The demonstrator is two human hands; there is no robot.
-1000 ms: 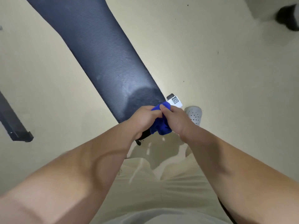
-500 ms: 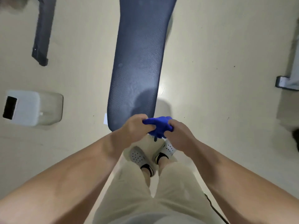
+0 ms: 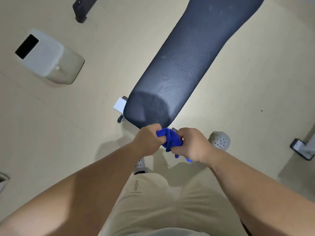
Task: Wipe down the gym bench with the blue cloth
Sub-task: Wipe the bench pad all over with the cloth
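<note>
Gripping the bunched blue cloth [image 3: 170, 139] from both sides, left hand [image 3: 148, 141] and right hand [image 3: 191, 144] were fisted shut on it, just off the near end of the gym bench [image 3: 184, 68]. White tag [image 3: 120, 104] beside the pad: writing illegible.

We see the tabletop [image 3: 187, 68] bare along its whole length, open floor [image 3: 255, 74] on both sides; a white bin [image 3: 49, 58] stands well left.
</note>
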